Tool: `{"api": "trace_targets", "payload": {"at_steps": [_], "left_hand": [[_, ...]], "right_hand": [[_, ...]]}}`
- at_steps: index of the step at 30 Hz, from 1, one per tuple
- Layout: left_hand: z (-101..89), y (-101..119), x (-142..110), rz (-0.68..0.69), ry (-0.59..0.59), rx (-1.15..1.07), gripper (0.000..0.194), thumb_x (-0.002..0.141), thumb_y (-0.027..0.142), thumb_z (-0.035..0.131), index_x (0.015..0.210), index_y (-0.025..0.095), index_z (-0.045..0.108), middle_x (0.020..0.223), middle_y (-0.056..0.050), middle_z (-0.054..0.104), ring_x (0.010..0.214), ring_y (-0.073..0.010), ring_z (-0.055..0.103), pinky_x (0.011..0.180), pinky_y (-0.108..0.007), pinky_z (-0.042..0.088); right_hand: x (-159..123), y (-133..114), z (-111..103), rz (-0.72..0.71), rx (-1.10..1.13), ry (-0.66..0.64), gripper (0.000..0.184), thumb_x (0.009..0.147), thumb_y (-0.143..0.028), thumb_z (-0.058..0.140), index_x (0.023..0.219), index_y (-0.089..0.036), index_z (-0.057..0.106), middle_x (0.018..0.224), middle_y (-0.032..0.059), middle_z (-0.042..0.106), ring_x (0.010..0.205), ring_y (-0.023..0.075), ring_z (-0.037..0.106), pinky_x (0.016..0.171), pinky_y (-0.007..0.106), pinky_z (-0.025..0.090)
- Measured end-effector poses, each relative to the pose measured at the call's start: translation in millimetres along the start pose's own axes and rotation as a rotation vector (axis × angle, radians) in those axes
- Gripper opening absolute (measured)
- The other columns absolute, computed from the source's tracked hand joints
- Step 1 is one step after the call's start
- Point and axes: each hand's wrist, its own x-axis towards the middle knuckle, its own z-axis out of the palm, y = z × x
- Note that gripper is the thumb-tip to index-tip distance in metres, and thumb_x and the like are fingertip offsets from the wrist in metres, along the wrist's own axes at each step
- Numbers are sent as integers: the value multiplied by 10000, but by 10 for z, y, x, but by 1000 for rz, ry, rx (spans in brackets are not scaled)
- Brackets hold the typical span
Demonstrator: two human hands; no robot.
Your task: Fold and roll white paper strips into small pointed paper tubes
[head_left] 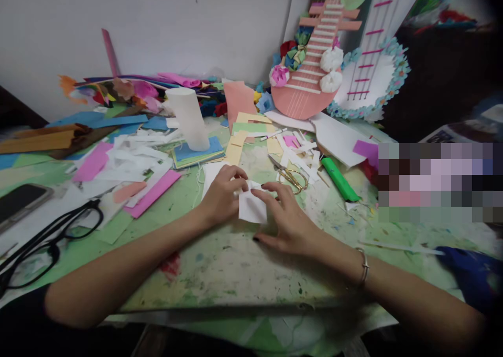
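A small white piece of paper (252,208) is between my hands, low over the painted tabletop. My left hand (223,194) has its fingers curled and closed on the paper's upper left edge. Spread fingers mark my right hand (288,218); its fingertips touch the paper's upper right side, while the thumb stays apart below. Part of a white sheet (210,178) shows behind my left hand. Gold-handled scissors (288,175) lie just beyond my right hand.
Paper scraps (133,155), black glasses (51,242) and a phone (23,202) lie left. A white paper cylinder (188,119) stands on stacked paper. A green tube-like object (340,180) lies right. Two paper-decorated instrument models (304,98) lean at the back. Beyond the right edge is a blurred patch (436,181).
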Motion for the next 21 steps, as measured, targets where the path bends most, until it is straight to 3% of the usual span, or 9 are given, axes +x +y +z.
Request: {"api": "trace_targets", "payload": {"at_steps": [3,6,8,12,16,18,21], "left_hand": [[2,16,72,-142,12,-76,105,738,89,580,712,169,642,899,-55,606,888,-203,555,801,-364,465],[4,24,144,-190,59,-104,107,721,82,598,720,167,663,877,-44,582,860,-189,564,779,-347,467],[10,29,166,-197,99,-126,56,724,123,652,735,171,679,900,-33,548,733,-134,541,683,-297,472],[17,46,163,-231,173,-200,86,744,107,664,767,185,690,946,-13,507,566,-46,456,528,-211,453],[-12,34,155,-122,234,-119,80,768,106,673,784,184,674,1032,-44,527,905,-151,586,738,-285,543],[-44,-1,123,-57,200,-71,76,806,113,639,841,176,664,1136,-77,515,1019,-188,576,816,-335,543],[-108,-46,5,40,40,0,133,851,151,607,976,171,646,1253,-123,488,984,-194,593,842,-397,530]], "right_hand": [[87,29,76,-147,-199,117,641,800,-245,651,1362,-57,409,1319,261,436,1224,363,393,1017,566,403],[179,126,117,-242,-295,312,394,856,-62,496,1245,-123,499,1209,197,550,1152,289,478,960,485,471],[212,200,103,-243,-293,360,288,874,-40,458,1121,-152,557,1103,154,608,1068,252,532,889,431,511],[206,298,20,-303,-204,355,196,897,-57,474,1020,-152,595,966,113,646,961,209,574,818,368,541],[160,337,-47,-390,-124,294,240,898,-53,479,1074,-154,608,1062,129,653,1088,238,564,897,411,533],[132,357,-46,-370,-77,258,261,904,-52,463,1077,-170,619,1072,124,663,1111,239,564,904,429,536],[90,386,-3,-314,43,197,252,901,-60,468,1038,-170,649,1011,119,696,1069,224,597,875,425,557]]}}
